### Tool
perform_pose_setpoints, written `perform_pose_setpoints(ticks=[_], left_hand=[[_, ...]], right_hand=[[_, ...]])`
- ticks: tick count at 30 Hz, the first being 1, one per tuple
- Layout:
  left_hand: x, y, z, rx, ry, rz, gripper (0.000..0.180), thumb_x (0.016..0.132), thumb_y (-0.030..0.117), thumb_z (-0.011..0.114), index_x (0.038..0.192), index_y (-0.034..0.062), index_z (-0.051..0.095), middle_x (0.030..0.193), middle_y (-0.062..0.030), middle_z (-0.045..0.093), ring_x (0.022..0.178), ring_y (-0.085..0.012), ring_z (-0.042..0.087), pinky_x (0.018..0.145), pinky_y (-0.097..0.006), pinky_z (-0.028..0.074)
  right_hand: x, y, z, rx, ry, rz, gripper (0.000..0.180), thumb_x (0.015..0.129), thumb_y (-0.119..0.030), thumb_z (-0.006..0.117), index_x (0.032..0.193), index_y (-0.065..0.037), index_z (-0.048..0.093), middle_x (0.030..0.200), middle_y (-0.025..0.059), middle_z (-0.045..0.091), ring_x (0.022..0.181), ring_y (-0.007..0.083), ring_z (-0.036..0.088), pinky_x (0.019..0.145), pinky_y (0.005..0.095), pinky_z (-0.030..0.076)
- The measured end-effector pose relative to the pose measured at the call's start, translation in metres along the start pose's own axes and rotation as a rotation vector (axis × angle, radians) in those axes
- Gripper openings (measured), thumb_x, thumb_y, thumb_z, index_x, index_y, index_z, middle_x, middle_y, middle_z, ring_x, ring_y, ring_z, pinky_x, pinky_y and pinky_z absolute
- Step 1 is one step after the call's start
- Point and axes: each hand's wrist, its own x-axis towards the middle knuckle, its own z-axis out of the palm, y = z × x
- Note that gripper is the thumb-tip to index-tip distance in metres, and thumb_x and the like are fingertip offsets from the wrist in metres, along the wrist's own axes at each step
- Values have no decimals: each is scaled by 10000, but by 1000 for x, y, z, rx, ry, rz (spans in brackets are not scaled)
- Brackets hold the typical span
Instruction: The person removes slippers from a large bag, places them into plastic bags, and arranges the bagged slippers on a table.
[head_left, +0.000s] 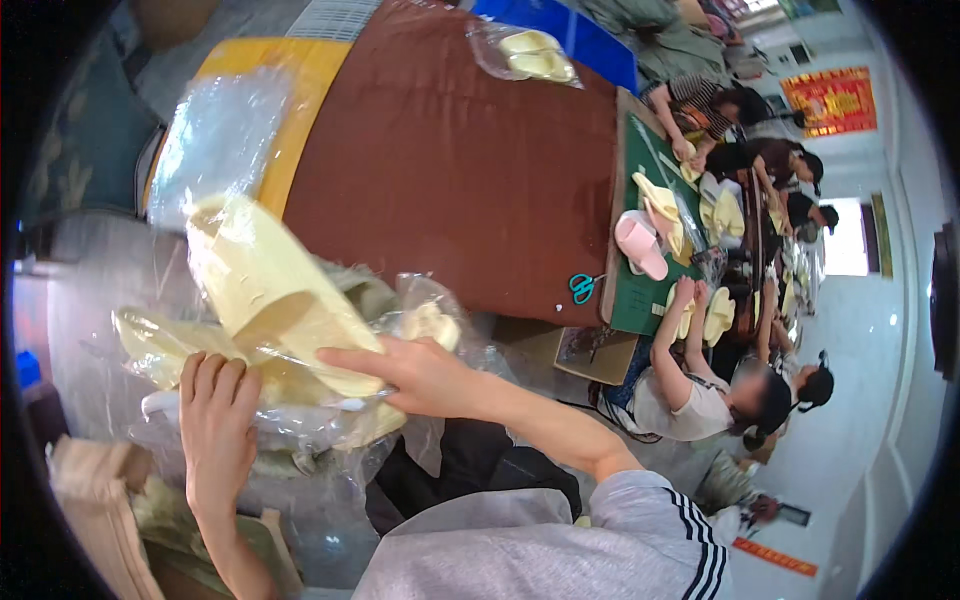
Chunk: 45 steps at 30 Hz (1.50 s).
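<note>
My right hand is closed round one end of a large pale yellow slipper. The slipper slants up and to the left, with clear film showing along its edge. Left of it, the curled fingers of my left hand press on a clear plastic bag with pale yellow footwear in it; the left thumb is hidden. More bagged yellow slippers lie just beyond my right hand. Whether the large slipper is fully inside the bag, I cannot tell.
Ahead is a brown-covered table, bearing a bagged slipper pair and teal scissors. Clear bags lie on a yellow board. On the right, people handle slippers at a green-topped table. An opened carton stands at lower left.
</note>
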Motion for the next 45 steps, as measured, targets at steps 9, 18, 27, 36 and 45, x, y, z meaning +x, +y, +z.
perform_pose_setpoints(ticks=[9, 18, 27, 36, 45], left_hand=[[303, 134, 21, -39, -152, 445, 448, 584, 78, 716, 1013, 90, 585, 1006, -64, 595, 1071, -252, 522, 1073, -423, 302], [416, 215, 204, -430, -1, 91, 560, 766, 161, 664, 1289, 96, 474, 1326, -139, 455, 1266, -329, 392, 1055, -476, 298], [140, 211, 286, -853, -138, -664, 280, 860, 118, 567, 1109, -8, 597, 1035, -151, 645, 986, -268, 614, 872, -344, 468], [116, 162, 264, -998, -394, -699, 302, 917, 144, 518, 1174, -5, 571, 1058, -125, 655, 984, -198, 619, 855, -300, 475], [162, 60, 220, -921, -401, -671, 293, 903, 137, 538, 1158, -2, 576, 1032, -104, 651, 908, -186, 624, 805, -303, 490]], right_hand=[[-113, 170, -231, 306, 377, 187, 713, 647, 27, 696, 1322, -73, 491, 1223, 98, 586, 1081, 142, 552, 927, 290, 440], [-169, 526, -317, -270, 417, 568, 638, 740, -109, 602, 1352, -88, 425, 1169, 212, 571, 1145, 363, 501, 1005, 395, 375], [-271, 526, -206, 203, 1256, 689, 421, 787, -52, 567, 1204, -3, 541, 1186, 223, 535, 1180, 333, 455, 1024, 402, 332], [-236, 476, -82, 1329, 1196, 1205, 916, 784, -109, 685, 1455, -379, 122, 1466, 62, 224, 1298, 372, 272, 894, 642, 357], [-201, 489, -131, 381, 1391, 918, 696, 735, -42, 637, 1374, -45, 360, 1360, 223, 393, 1263, 341, 363, 1026, 386, 326]])
